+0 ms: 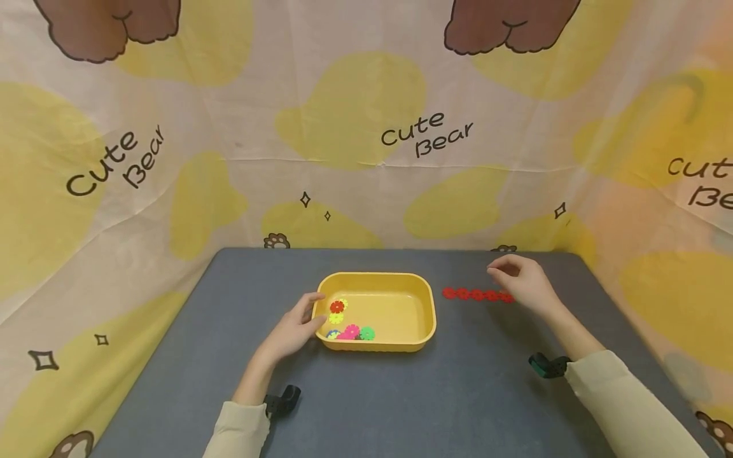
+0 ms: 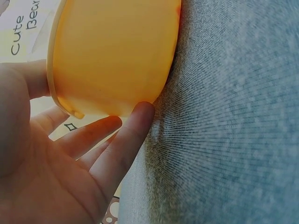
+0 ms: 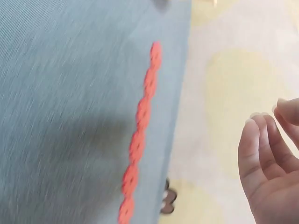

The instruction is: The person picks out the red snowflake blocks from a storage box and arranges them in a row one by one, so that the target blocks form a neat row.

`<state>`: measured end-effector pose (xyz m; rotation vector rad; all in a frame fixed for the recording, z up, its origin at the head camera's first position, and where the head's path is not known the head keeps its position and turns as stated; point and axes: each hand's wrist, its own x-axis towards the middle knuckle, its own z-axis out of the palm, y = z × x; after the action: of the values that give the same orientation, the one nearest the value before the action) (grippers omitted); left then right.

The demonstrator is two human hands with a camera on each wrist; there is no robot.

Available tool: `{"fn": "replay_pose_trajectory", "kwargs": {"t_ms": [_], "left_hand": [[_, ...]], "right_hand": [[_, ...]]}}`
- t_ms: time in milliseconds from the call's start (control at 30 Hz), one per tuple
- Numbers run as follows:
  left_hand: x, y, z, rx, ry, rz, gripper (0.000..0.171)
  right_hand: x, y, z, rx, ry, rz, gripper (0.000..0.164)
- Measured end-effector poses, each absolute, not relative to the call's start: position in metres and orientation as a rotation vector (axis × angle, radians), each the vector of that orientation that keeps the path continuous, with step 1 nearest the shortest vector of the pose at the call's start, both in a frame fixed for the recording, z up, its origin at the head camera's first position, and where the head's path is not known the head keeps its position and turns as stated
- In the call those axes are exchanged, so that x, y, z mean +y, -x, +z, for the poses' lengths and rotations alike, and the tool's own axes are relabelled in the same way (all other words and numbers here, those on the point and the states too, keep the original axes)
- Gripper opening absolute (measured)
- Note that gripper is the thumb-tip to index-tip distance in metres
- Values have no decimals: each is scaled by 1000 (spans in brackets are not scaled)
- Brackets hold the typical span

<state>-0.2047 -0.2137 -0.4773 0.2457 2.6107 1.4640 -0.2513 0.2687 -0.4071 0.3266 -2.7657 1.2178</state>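
Note:
At the left end of the yellow plastic basket (image 1: 401,312), my left hand (image 1: 294,327) grips the rim. In the left wrist view the thumb of the left hand (image 2: 60,154) goes over the edge of the basket (image 2: 112,56), and other fingers touch its outer wall low down. My right hand (image 1: 528,284) is raised over the right end of a row of red snowflake discs (image 1: 478,294). Its fingers are loosely bent, thumb near fingertips, with nothing seen between them. The right wrist view shows the right hand (image 3: 271,163) apart from the row of red discs (image 3: 137,144).
Inside the basket lie loose discs: a red one (image 1: 336,306), a yellow one (image 1: 336,318), a pink one (image 1: 352,331) and a green one (image 1: 367,333), among others. A grey table (image 1: 378,407) carries everything. Printed cloth (image 1: 355,114) hangs behind and at both sides.

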Motion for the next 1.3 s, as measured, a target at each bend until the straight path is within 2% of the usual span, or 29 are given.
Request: {"fn": "replay_pose_trajectory", "kwargs": {"t_ms": [467,733,1300], "left_hand": [[-213,206,-478,2579,-242,1497,53],[-213,204,-477,2587,-227,1488,51],[-212,203,-479,2601,-221,1484,52]], "right_hand": [[198,250,-402,-2683,-484,1384,20],[159,247,-403,-2666,-577,1459,18],[85,243,-415,-2642,-741,1406,10]]}}
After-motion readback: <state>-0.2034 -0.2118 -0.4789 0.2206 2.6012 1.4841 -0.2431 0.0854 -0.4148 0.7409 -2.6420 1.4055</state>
